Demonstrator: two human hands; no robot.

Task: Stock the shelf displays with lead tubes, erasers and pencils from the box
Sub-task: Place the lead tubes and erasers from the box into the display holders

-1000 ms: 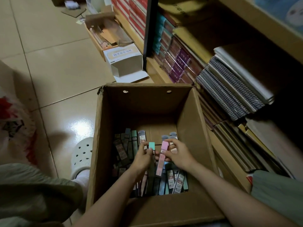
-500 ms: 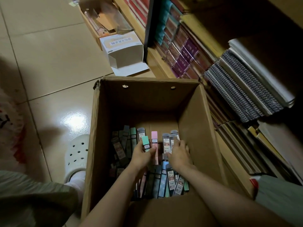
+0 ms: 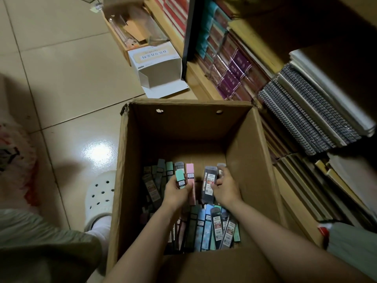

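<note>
Tubes (image 3: 216,227) look light, stiff, slick (best pinched mid-barrel); low in frame, left hand (image 3: 176,194) grips a mint tube (image 3: 180,178), right hand (image 3: 225,189) a dark tube (image 3: 208,183).

Matt brown cardboard box (image 3: 246,160), glossy plastic lead tubes (image 3: 216,223), shiny floor tiles (image 3: 67,78)

Left hand (image 3: 177,192) and right hand (image 3: 225,189) lowered, fingers curled.
</note>
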